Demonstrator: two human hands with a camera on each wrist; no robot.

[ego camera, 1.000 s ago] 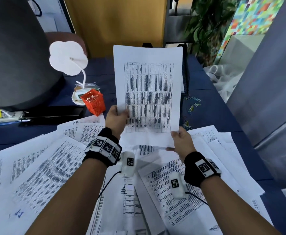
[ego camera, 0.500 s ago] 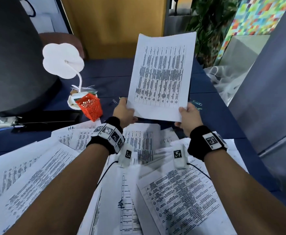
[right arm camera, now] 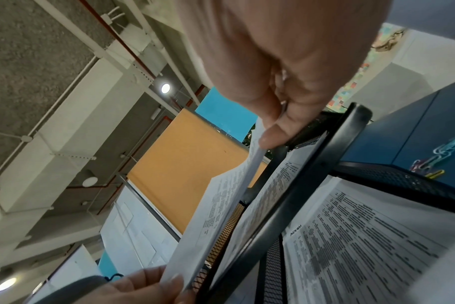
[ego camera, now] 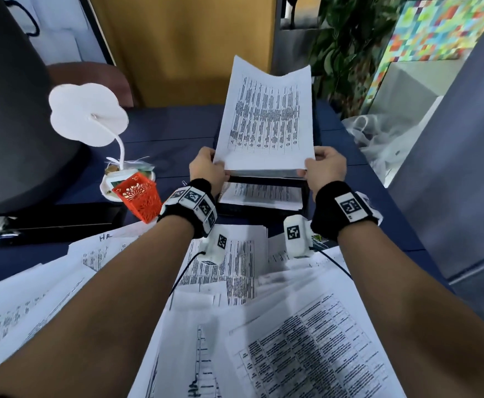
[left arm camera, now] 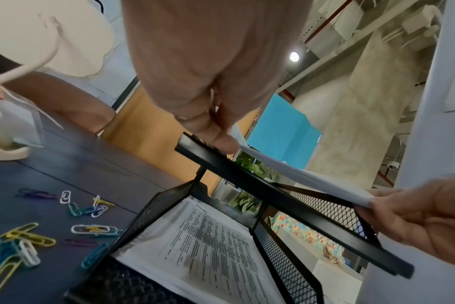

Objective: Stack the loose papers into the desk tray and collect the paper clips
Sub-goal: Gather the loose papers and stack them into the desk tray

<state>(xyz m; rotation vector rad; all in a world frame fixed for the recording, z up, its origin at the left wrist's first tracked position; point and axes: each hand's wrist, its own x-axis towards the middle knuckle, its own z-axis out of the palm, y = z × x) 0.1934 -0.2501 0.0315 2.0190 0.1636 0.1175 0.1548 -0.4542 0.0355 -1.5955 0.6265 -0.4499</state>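
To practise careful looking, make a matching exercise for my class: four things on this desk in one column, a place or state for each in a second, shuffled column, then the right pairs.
Things
1. held sheet
2. paper clips
3. orange basket
4. sheet headed ADMIN

Places or states
A. lying flat in the lower tier of the black mesh tray
B. scattered loose on the blue desk
C. pinched at its near corners by the left hand and the right hand
D. standing by the foot of the white lamp

Pairs: 1-C, 2-B, 3-D, 4-A
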